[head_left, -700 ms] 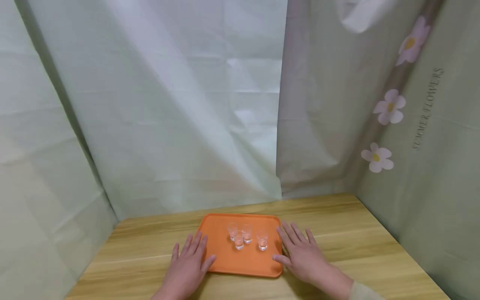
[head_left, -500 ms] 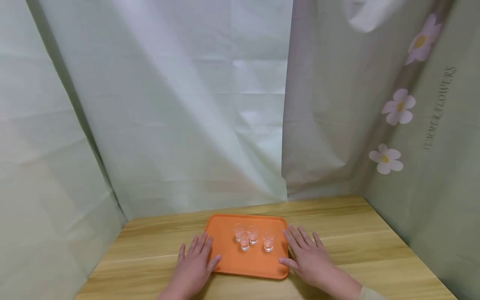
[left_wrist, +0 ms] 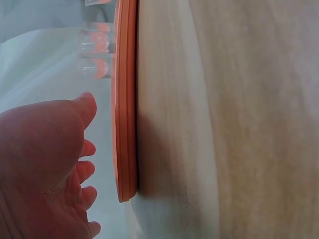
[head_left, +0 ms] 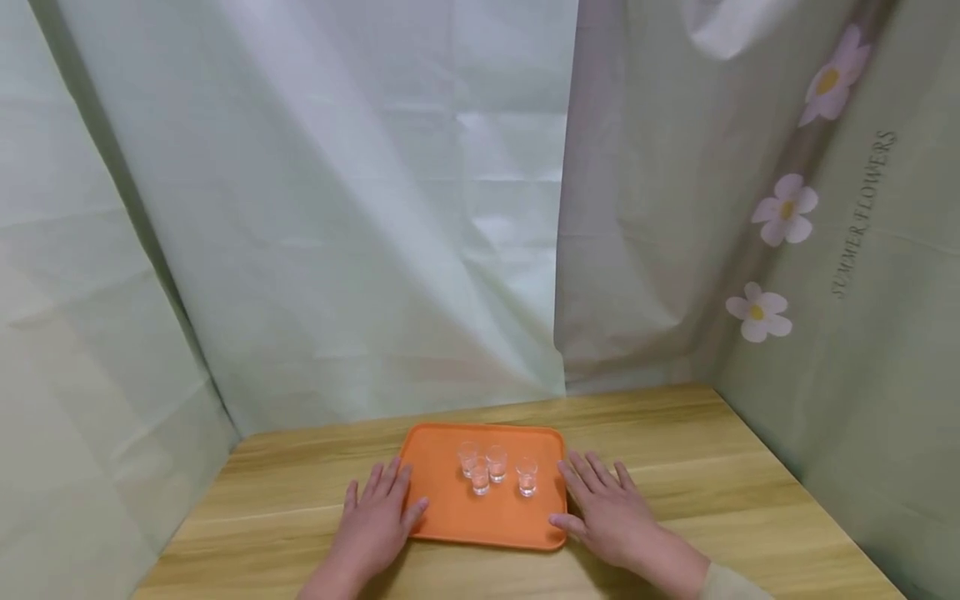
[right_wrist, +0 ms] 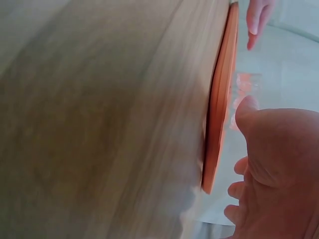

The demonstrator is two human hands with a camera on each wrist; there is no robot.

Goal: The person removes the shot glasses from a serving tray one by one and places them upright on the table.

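Observation:
An orange tray (head_left: 468,523) lies on the wooden table, with several small clear glasses upright on it. Three glasses (head_left: 480,479) stand close together near the middle; one glass (head_left: 527,480) is apart on the right. My left hand (head_left: 375,525) is spread at the tray's left edge, thumb toward the tray. Opposite it, my right hand (head_left: 609,510) is spread at the right edge. Both wrist views show a gap between the visible thumb and the tray rim (left_wrist: 125,109). Neither hand holds anything. Some left fingers (right_wrist: 255,20) appear across the tray in the right wrist view.
The wooden table (head_left: 675,433) extends on both sides of the tray. A pale green curtain (head_left: 337,250) hangs behind it, and further curtains close in the left and right sides. Printed flowers (head_left: 759,313) and lettering mark the right curtain (head_left: 900,375).
The head view shifts slightly one way and back. Relative to the tray, my left hand is a touch farther left. The glasses keep their places and both hands stay spread.

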